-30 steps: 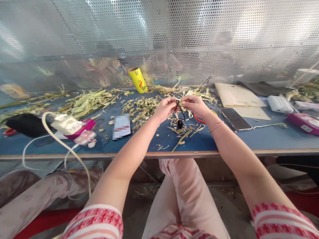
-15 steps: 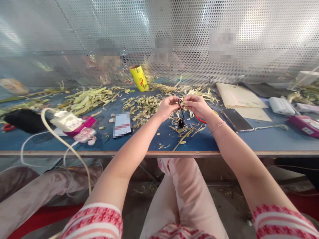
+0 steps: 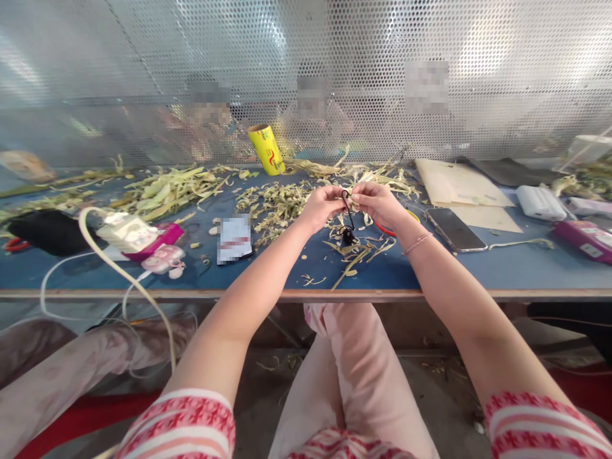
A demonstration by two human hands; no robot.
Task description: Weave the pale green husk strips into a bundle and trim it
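Over the blue table my left hand (image 3: 322, 207) and my right hand (image 3: 374, 203) meet with fingertips pinched almost together. A tiny pale bit shows between them, too small to name. Right at the fingertips is the curved top of a thin black hook-shaped piece (image 3: 351, 217); whether the fingers grip it I cannot tell. It runs down to a dark coiled bundle (image 3: 347, 236) on the table. Dry, pale green plant peelings (image 3: 282, 201) lie around both hands. A red and yellow ring (image 3: 386, 229) is partly hidden behind my right wrist.
A yellow cardboard tube (image 3: 268, 150) stands tilted by the perforated metal screen (image 3: 363, 51). To the right lie a phone (image 3: 456, 230), brown paper (image 3: 461, 185) and a white device (image 3: 541, 204). On the left, a power strip (image 3: 127, 234) trails a pale cable past the table edge.
Both hands stay in nearly the same place, still pinched together. Only slight finger movement shows at the top of the black hooked piece.
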